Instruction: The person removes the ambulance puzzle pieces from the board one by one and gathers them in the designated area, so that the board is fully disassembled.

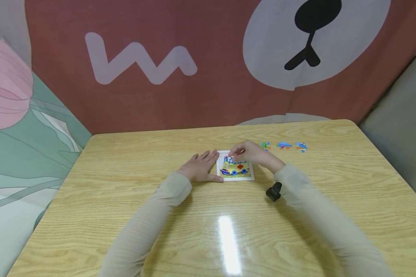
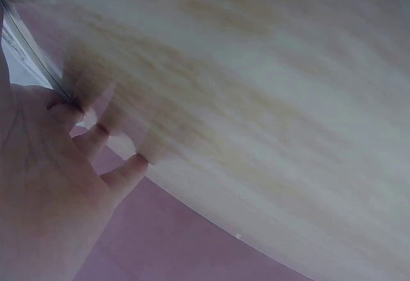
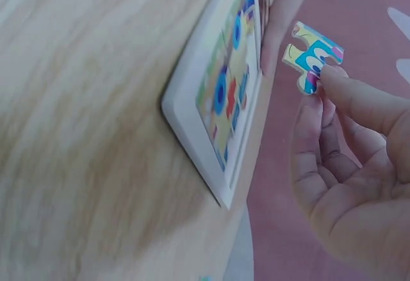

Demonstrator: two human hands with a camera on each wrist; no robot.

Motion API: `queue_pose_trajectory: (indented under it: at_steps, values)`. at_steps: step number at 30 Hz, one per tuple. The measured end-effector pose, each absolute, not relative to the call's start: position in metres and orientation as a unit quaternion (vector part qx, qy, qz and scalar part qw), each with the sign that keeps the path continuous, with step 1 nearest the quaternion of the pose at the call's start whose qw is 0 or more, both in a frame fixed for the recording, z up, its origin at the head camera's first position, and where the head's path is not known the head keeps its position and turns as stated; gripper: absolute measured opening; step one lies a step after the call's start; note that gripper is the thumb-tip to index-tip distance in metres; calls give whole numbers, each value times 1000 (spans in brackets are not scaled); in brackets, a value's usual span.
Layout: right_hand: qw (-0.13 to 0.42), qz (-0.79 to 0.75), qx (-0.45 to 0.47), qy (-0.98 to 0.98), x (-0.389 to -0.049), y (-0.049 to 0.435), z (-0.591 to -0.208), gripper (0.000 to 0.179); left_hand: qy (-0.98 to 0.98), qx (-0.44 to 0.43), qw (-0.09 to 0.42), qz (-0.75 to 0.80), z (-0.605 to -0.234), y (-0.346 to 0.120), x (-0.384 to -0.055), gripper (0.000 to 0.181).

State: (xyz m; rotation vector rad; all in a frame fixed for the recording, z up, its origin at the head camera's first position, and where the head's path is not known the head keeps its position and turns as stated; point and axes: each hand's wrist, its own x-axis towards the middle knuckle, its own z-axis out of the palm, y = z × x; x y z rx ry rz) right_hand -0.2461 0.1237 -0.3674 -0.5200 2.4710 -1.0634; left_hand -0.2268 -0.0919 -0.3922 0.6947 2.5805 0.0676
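A jigsaw puzzle in a white frame (image 1: 253,177) lies on the table, its picture a yellow vehicle with a red cross and blue wheels. My left hand (image 1: 202,167) rests beside it with fingers spread, the fingertips and thumb at the frame's left edge. Above the puzzle's upper left part, my right hand (image 1: 249,151) pinches a puzzle piece (image 3: 312,56) between thumb and fingers. That piece shows cartoon eyes on blue, with yellow and pink areas. In the right wrist view it is raised clear of the framed puzzle (image 3: 192,95).
Three loose puzzle pieces lie in a row behind and right of the frame: a green one (image 1: 265,146), a blue and pink one (image 1: 284,145) and a blue and orange one (image 1: 301,146). A patterned cloth (image 1: 166,104) stands behind the wooden table (image 1: 142,161).
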Motion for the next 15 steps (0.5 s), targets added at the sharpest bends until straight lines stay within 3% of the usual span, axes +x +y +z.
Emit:
queue_pose_trajectory:
  at_steps: [15]
  values:
    - [205, -444, -144, 861, -247, 163, -360, 22, 940, 251, 232, 25, -392, -92, -226, 100]
